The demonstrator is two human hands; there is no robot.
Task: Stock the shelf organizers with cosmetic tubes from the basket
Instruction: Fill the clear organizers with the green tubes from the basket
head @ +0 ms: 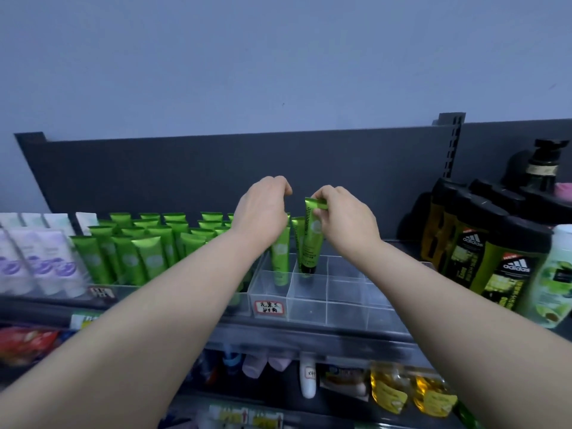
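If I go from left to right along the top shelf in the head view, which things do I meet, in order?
Purple-and-white tubes → rows of green tubes → left hand → green tube pinched by the right hand → black adidas bottles → pale green bottle.

I see many shiny green tubes [148,257], each with a pale round mark; one green tube [310,239] has a black cap. The white tubes [40,258] carry purple swirls. The black bottles [512,274] have yellow-green labels. The back panel [216,168] is dark grey.

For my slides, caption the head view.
Right hand pinches a green tube standing in the clear organizer; left hand curls over a second tube.
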